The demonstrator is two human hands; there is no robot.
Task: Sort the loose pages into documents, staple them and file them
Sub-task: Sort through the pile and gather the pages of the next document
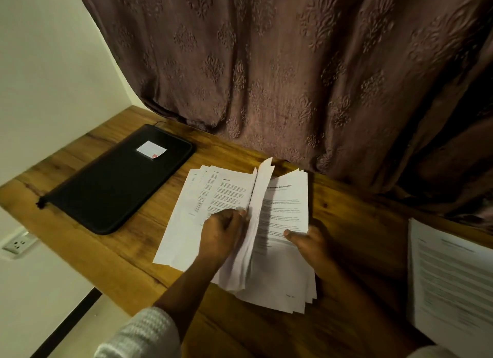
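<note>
Stack (282,251) mid-worktop (112,253). Left hand (222,236) pinched on a lifted sheet (260,211) w/ fanned pages beneath; right hand (310,244) grips stack – thumb on top. Paper's thin, floppy, slides easily – best held at edges/corners. Folder (117,181) lies left.

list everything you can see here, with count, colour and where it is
folder: one, black with a small white label, lying flat on the desk's left part
fanned pages: several, white, printed, on the desk right of the folder
held sheaf: one stack, white, mid-desk, some sheets lifted
side stack: one, white, printed, at the desk's right edge
desk: one, brown wood
curtain: one, brown, patterned, behind the desk
wall socket: one, white, lower left
sleeve: one, pale knit, left forearm
left hand: lifting sheets
right hand: thumb on top page
</note>
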